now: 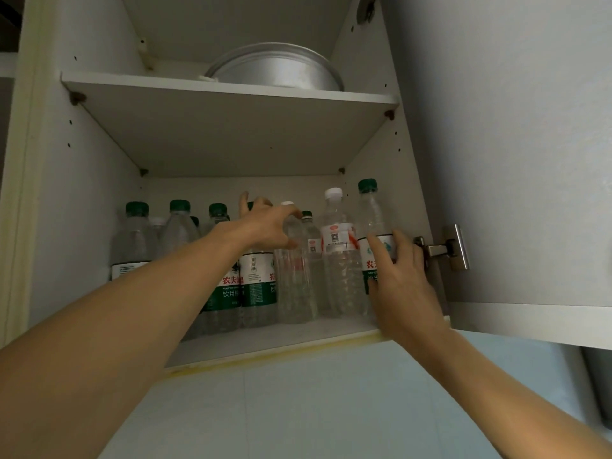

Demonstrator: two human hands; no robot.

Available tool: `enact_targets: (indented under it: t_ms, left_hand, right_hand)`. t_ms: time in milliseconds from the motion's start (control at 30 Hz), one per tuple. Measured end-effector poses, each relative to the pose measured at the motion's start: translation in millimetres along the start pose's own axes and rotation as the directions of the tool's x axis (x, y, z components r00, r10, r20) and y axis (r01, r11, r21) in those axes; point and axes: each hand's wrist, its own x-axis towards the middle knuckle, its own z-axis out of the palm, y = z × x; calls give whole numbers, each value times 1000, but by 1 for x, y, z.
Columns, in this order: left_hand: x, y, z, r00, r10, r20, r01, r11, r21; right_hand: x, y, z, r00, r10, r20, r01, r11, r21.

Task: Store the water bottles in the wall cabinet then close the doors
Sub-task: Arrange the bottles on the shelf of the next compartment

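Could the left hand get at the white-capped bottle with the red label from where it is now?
Probably yes. The left hand grips a clear bottle right beside the white-capped bottle, nothing stands between them, and the cabinet front is open. It must let go first.

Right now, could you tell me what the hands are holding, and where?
Left hand grips a clear bottle near its shoulder; right hand holds the green-capped bottle at its label.
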Motion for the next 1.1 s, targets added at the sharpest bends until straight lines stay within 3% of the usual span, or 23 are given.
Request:
enact_targets:
  t_ms: [167,300,400,467,533,700,900,1100]
  left_hand:
    - [-1,8,-6,1000,13,12,-14,988,151]
    - [-4,26,-14,981,68,-181,10,917,398]
    - [0,41,-13,968,127,-215,-89,980,178]
    - [2,52,-7,986,134,-94,-142,986,-85]
    - [6,59,1,987,159,-10,-157,964,-214]
    - [16,51,13,986,168,-7,-166,964,-205]
    - [25,46,19,987,145,-65,-148,988,-51]
    - [30,47,27,987,137,-81,-134,990,35]
  right_hand:
    - [-1,0,0,1000,-1,9,1,1000,-25]
    - [-1,1,1,1000,0,18,1,999,-46]
    - [-1,2,1,1000,-1,11,1,1000,-24]
    - [-2,2,1,1000,-7,7,7,1000,7]
    - [-2,2,0,1000,-16,14,15,999,42]
    - [5,5,1,994,-19,109,4,990,140]
    - [26,11,-5,957,82,278,-187,909,372]
    - [39,18,0,900,174,400,-344,848,405]
